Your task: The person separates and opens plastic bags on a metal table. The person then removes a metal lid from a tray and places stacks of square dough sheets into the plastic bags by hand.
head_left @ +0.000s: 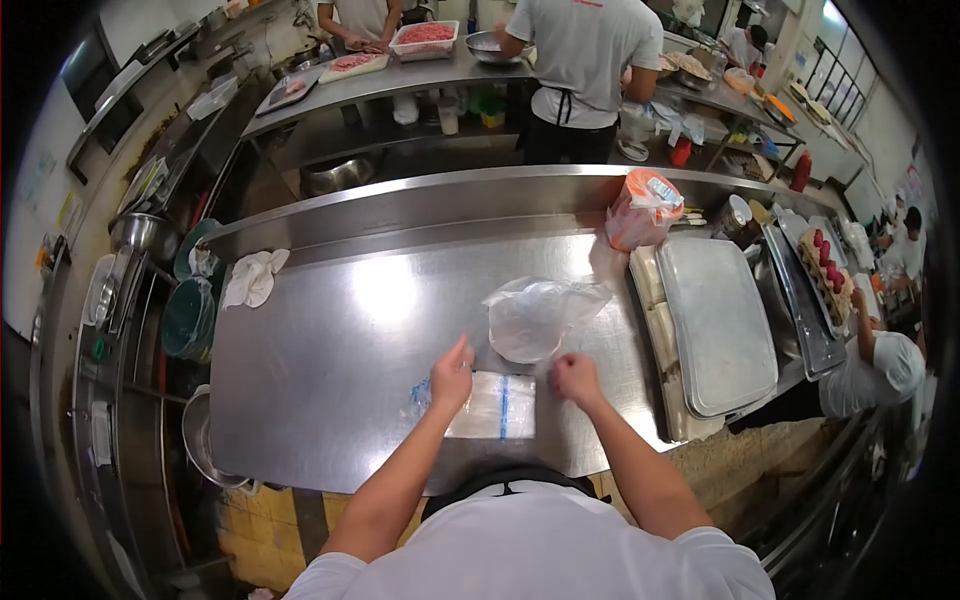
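Small red writing sits on the back of a co-worker's white shirt (pixel 590 60), but it is too tiny to read. The orange-and-white tub (pixel 637 215) has a label that I can't read either. A bright blue stripe (pixel 503 408) runs down the flat packet (pixel 474 415), which looks thin, smooth and see-through (like a stack of plastic bags). It lies on the shiny metal table (pixel 320 360), close to the person. Just past it is a clear plastic bag (pixel 530 325), puffy and wrinkly. A big gray tray (pixel 715 325) with round corners is on the right, and a crumpled white cloth (pixel 255 278) is at the far left corner.

Both arms reach forward. The left hand (pixel 452 376) is over the packet's left side, one finger pointing up. The right hand (pixel 575 379) is curled near the bag. Both are blurry, so I can't tell how tightly they close or if they hold anything.
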`<state>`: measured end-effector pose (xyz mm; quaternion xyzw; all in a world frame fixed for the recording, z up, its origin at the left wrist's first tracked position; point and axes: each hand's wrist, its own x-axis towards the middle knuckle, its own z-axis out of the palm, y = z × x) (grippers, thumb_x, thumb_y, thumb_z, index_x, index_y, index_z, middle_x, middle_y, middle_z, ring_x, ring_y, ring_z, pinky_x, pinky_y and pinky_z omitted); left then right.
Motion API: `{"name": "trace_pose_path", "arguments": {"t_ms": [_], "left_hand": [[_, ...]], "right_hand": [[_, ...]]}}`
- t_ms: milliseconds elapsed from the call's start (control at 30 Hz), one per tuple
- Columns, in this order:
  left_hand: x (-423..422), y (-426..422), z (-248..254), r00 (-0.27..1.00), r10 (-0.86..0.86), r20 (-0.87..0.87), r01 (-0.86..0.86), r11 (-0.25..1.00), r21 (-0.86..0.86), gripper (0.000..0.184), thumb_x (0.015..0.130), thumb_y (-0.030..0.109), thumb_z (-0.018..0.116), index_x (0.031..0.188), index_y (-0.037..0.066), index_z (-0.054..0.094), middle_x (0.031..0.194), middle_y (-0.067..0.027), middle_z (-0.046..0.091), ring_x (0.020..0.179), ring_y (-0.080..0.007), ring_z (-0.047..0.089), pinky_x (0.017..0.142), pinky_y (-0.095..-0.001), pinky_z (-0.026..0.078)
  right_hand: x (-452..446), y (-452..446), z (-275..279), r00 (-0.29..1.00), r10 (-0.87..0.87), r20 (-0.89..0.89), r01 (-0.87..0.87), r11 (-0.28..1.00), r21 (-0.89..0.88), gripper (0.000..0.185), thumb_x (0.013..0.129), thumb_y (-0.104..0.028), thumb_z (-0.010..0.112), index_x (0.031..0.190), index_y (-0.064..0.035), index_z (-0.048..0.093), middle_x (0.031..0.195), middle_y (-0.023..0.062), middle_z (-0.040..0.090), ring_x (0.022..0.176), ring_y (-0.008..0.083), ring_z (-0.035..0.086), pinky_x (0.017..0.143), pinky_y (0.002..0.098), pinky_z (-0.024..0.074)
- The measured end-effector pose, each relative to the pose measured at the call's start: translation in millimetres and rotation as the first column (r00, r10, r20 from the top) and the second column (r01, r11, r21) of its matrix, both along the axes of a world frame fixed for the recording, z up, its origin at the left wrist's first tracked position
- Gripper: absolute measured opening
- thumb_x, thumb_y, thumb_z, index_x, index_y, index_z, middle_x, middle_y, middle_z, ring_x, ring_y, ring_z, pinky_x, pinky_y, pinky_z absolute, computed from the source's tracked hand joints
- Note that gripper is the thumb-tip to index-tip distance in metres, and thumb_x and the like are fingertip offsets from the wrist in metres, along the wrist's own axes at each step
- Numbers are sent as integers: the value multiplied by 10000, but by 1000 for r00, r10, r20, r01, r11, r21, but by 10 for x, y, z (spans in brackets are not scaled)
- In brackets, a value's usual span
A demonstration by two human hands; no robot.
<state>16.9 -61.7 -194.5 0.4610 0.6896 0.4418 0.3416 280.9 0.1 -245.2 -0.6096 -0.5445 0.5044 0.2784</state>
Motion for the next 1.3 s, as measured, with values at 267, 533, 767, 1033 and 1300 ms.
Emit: {"name": "trace_pose_path", "arguments": {"t_ms": [267, 533, 767, 1033, 1300], "left_hand": [[-17, -877, -277, 714, -310, -628, 356, 933, -56, 565, 973, 264, 546, 1439, -42, 451, 1539, -252, 387, 1464, -412, 303, 1202, -492, 234], [-13, -1019, -299, 688, -334, -645, 366, 926, -89, 624, 988, 275, 504, 1498, -49, 348, 1596, -252, 280, 1499, -401, 225, 1228, -474, 173], [18, -1005, -280, 652, -326, -685, 349, 930, -111, 642, 976, 295, 513, 1497, -44, 349, 1582, -246, 316, 1488, -404, 258, 1222, -486, 196], [602, -593, 1149, 781, -609, 138, 566, 784, 253, 566, 898, 118, 723, 1409, 2, 509, 1421, -170, 537, 1302, -233, 515, 1093, -376, 402], [667, -453, 1435, 706, -523, 477, 554, 828, 87, 228, 990, 123, 630, 1155, -19, 699, 996, -29, 726, 883, -103, 639, 829, -273, 518]], "right_hand": [[-102, -527, 178, 851, 379, 363, -385, 921, -59, 253, 818, -206, 721, 862, 43, 706, 695, 156, 689, 582, 217, 679, 532, 365, 543], [63, -693, 693, 981, 181, 67, -161, 958, -237, 225, 854, -170, 662, 912, 46, 682, 709, 98, 671, 547, 185, 627, 497, 321, 516], [420, -674, 861, 989, -110, -99, 120, 987, 110, 136, 896, -102, 661, 923, 23, 705, 720, 80, 677, 617, 149, 629, 559, 307, 510], [310, -926, 2261, 947, 320, 2, -287, 846, 450, 136, 933, -100, 681, 925, 33, 706, 793, 62, 691, 684, 128, 621, 631, 287, 499], [270, -904, 2590, 962, 243, -122, -181, 908, 377, 204, 974, -174, 661, 913, 17, 698, 755, 29, 666, 693, 87, 596, 644, 262, 501]]}}
